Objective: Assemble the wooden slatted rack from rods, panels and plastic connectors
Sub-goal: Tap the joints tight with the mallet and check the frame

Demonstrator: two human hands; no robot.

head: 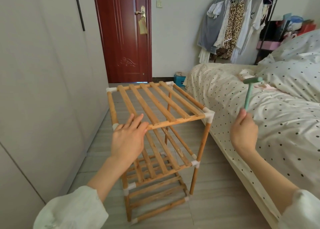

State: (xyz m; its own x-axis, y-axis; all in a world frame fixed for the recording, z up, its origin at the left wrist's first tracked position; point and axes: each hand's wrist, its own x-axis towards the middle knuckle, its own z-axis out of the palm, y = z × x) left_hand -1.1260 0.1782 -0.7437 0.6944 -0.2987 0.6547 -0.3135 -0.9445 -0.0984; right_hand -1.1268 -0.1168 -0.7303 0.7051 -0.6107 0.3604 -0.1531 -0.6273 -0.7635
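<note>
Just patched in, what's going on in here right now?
A person is putting together a wooden slatted rack on the floor beside a bed. The rack already stands upright with three slatted shelves joined by white plastic connectors. The left hand lies flat on the near left corner of the top shelf, steadying it. The right hand holds a small green hammer raised over the bed side, apart from the rack, likely ready to tap a joint.
</note>
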